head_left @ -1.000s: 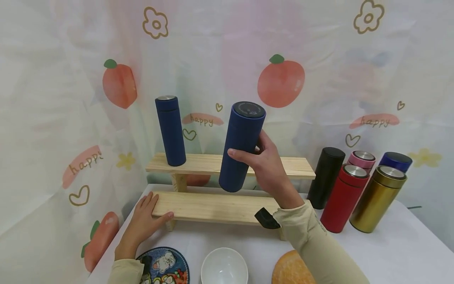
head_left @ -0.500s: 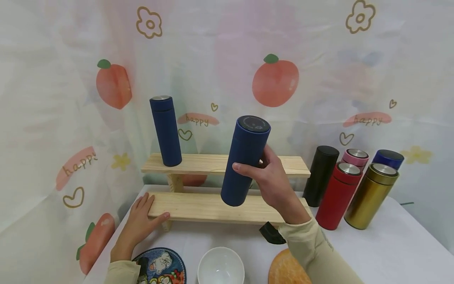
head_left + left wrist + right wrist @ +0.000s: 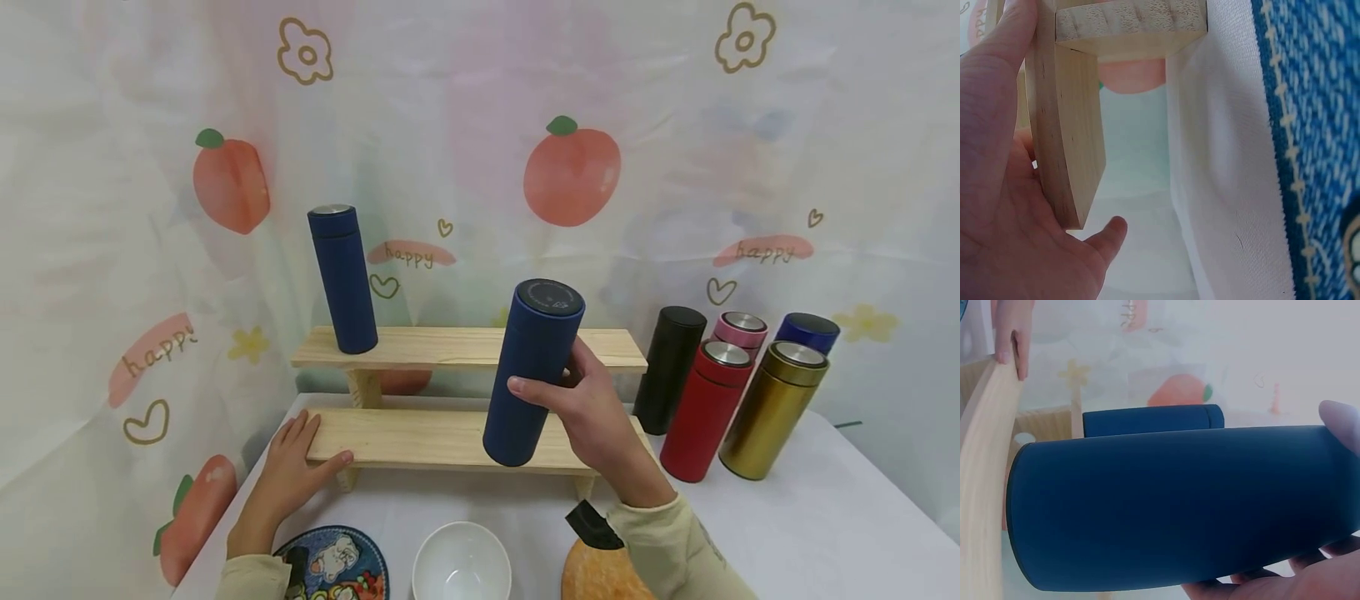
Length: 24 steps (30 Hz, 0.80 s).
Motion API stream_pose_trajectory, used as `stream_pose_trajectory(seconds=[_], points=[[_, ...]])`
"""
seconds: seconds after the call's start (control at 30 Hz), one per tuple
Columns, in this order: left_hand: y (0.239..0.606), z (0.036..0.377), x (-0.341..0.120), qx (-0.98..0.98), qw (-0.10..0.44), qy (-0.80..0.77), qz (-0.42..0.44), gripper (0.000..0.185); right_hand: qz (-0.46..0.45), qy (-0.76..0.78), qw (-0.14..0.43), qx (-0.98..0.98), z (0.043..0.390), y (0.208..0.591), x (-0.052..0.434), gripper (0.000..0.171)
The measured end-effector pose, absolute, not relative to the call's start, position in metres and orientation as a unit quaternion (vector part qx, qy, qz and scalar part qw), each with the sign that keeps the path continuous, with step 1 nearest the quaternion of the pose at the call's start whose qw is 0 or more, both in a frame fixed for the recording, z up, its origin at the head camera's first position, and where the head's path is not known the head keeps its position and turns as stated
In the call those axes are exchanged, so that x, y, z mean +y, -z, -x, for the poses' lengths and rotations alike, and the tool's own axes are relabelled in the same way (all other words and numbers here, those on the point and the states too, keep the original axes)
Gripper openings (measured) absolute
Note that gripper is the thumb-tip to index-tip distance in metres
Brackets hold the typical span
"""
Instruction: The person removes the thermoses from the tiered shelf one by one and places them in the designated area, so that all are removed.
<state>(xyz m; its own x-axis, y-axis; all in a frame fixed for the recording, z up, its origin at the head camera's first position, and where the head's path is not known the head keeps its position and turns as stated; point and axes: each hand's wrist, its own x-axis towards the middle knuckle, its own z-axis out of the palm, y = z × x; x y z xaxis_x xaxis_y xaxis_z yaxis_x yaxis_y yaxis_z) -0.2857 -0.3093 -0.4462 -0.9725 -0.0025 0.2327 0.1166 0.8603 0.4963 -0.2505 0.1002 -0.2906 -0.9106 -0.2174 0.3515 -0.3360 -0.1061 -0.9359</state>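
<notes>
A: Head view, centre of frame: right hand grips the dark blue flask round its middle, fingers across the front, thumb behind. Agree?

B: Yes. Flask is near upright, cap tipped slightly to the right of frame, long axis close to vertical. Its base hangs in front of the lower shelf board of the wooden stand, right of the board's middle. Touching the board or just above it? Cannot tell from here.

A: Right wrist view does not settle it either. The flask fills the frame lengthways, base toward the left edge, with the board's pale edge just beside the base. No clear contact.

B: Left hand?

A: Left hand lies flat on the left end of the same board, fingers straight, thumb on the front edge. Left wrist view shows the palm against the board end, pressing, not curled round it.

B: So the right hand is the one on the flask; the left is well apart from it, at the other end of the board.

A: Right. Second blue flask stands upright on the upper shelf, upper left of the held one. Both boards run left to right, across the flask's axis.

B: Right of frame: black, red and gold flasks on the counter, untouched.
</notes>
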Motion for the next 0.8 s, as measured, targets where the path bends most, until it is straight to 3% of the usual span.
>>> stream_pose_trajectory(seconds=[0.8], points=[[0.447, 0.286, -0.31, -0.957, 0.102, 0.269, 0.032, 0.106, -0.131, -0.676, 0.053, -0.723, 0.233, 0.318, 0.163, 0.08]])
